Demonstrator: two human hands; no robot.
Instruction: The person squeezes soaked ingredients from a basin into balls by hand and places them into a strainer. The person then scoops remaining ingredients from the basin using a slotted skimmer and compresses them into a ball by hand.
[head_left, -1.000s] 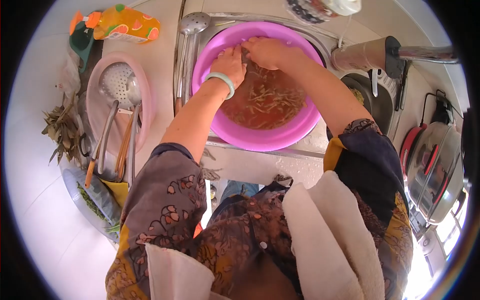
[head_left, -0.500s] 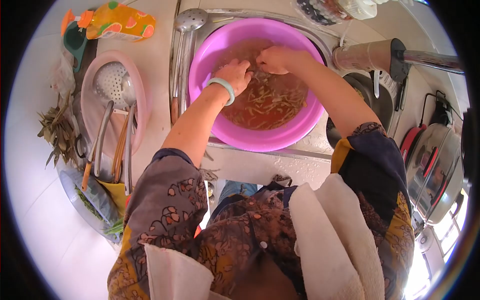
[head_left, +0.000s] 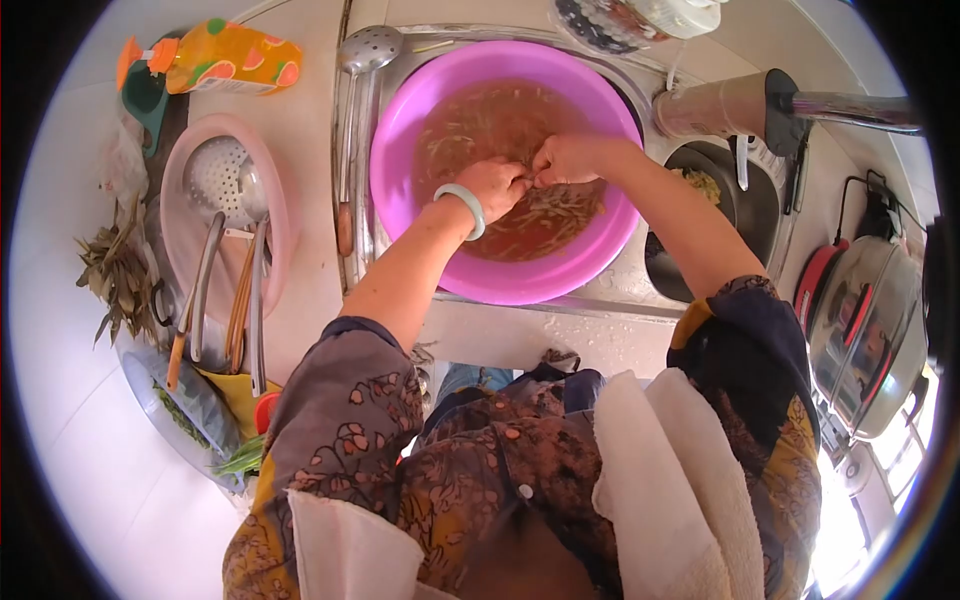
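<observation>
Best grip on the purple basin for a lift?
Probably the basin's rim, at opposite sides: left hand from the left, right hand from the right. It's round, wide and holds liquid, so a two-sided hold should keep it level.

The left hand and right hand block the middle of the purple tub, but there is room over the water on their far side. The long spoon is in the way at the tub's left, and a fat brown tube sticks out near its right. Between spoon and pink basket, a strip of desk leaves a path.
</observation>
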